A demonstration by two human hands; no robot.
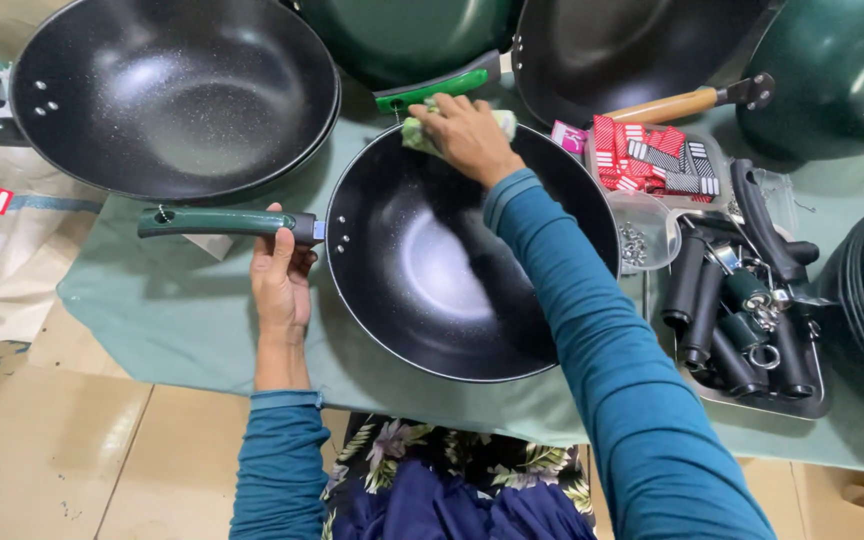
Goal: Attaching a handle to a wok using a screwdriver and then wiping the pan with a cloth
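Now the left hand (280, 280) grips the wok (472, 250) handle (227, 222) lying leftward, while right fingers (447, 112) press a cloth (417, 135) on the far rim.

green-clothed table (172, 330) | black woks (452, 270) | tray of handles (752, 400)

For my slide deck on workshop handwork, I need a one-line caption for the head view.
Left hand grips the green handle of a black wok while the right hand presses a cloth to its rim.
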